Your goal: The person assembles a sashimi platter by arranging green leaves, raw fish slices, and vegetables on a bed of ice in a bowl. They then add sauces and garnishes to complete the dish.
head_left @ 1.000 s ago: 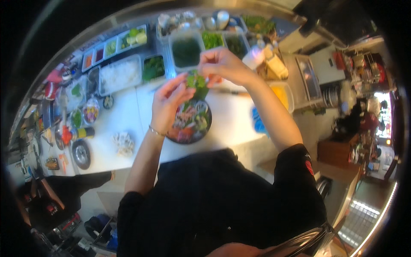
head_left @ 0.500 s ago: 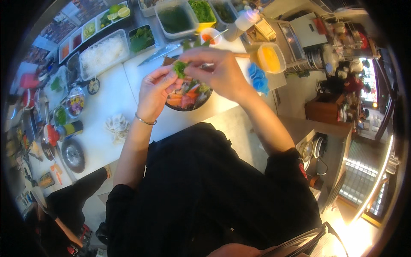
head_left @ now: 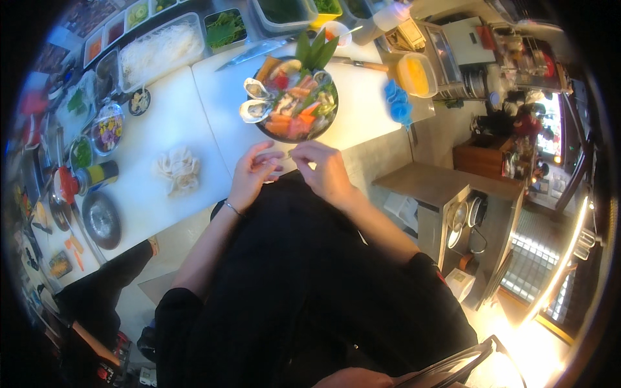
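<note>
A dark round bowl (head_left: 328,123) of sliced raw fish stands on the white cutting board (head_left: 223,119). Orange and pink slices fill its front, and tall green leaves (head_left: 315,52) rise at its back. Two oysters on the half shell (head_left: 254,111) rest at its left side. Just in front of the bowl, by the board's near edge, my hands meet at the fingertips. My left hand (head_left: 253,173) has its fingers loosely curled and apart. The fingertips of my right hand (head_left: 326,171) are pinched together; anything between them is too small to make out.
Behind the bowl lie a knife (head_left: 255,53) and a wooden-handled tool (head_left: 369,65). A crumpled blue cloth (head_left: 398,102) and a yellow-filled tub (head_left: 416,74) are on the right. A crumpled white cloth (head_left: 176,170) lies left. Ingredient containers (head_left: 162,52) line the back. Another person's dark-clothed leg (head_left: 123,275) shows lower left.
Both hands have come back from above the bowl toward my body, uncovering the bowl and oysters. The green sprig that was between my fingers no longer shows there. The view has shifted slightly.
</note>
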Available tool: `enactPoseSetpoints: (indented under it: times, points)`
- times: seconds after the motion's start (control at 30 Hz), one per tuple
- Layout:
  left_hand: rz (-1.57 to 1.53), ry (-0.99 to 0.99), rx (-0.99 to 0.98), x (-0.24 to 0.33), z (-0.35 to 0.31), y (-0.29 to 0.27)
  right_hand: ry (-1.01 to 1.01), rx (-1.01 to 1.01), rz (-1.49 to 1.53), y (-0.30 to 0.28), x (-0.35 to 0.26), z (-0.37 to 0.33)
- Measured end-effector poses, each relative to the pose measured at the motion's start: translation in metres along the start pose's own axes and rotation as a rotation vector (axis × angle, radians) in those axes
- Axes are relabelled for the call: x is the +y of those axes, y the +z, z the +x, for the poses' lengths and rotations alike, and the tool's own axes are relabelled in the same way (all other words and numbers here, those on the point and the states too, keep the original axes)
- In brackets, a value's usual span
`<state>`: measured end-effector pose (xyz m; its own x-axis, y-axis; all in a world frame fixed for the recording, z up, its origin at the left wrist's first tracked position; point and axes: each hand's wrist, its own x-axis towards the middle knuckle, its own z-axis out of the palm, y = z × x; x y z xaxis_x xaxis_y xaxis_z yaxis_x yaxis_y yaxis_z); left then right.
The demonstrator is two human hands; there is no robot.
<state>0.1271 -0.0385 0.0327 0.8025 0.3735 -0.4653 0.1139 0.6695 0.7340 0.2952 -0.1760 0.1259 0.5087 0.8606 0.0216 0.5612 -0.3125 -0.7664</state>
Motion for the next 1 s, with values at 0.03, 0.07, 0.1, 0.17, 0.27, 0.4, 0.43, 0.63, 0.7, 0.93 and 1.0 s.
enactPoseSetpoints:
  times: [0.03, 0.07, 0.1, 0.17, 0.27, 0.4, 0.43, 0.63, 0.7, 0.93, 1.0]
  points:
    - [0.051, 0.088, 0.018, 0.001, 0.001, -0.008, -0.067, 0.053, -0.031, 0.001, 0.007, 0.003]
    - [0.117, 0.093, 0.071, 0.001, 0.002, -0.016, -0.082, 0.084, -0.069, 0.001, 0.013, 0.006]
    - [0.173, 0.119, 0.105, 0.002, 0.002, -0.024, -0.097, 0.116, -0.106, 0.000, 0.019, 0.009]
    - [0.234, 0.164, 0.167, -0.002, 0.000, -0.036, -0.120, 0.164, -0.147, 0.001, 0.028, 0.012]
    - [0.247, 0.231, 0.232, -0.016, -0.004, -0.043, -0.156, 0.198, -0.210, 0.008, 0.036, 0.015]
    - [0.250, 0.249, 0.223, -0.030, -0.010, -0.042, -0.128, 0.239, -0.262, 0.026, 0.046, 0.018]
    - [0.250, 0.239, 0.211, -0.030, -0.012, -0.041, -0.114, 0.232, -0.280, 0.029, 0.048, 0.019]
    - [0.440, 0.356, 0.298, -0.008, -0.018, -0.017, -0.197, 0.271, -0.289, 0.037, 0.057, 0.022]
    - [0.664, 0.454, 0.301, 0.002, -0.011, 0.001, -0.172, 0.290, -0.291, 0.035, 0.052, 0.021]
    - [0.862, 0.607, 0.229, 0.018, 0.009, 0.042, 0.016, 0.246, 0.074, 0.012, 0.008, -0.006]
    - [0.735, 0.494, 0.109, 0.020, 0.005, 0.042, 0.057, 0.267, 0.211, 0.008, 0.000, -0.011]
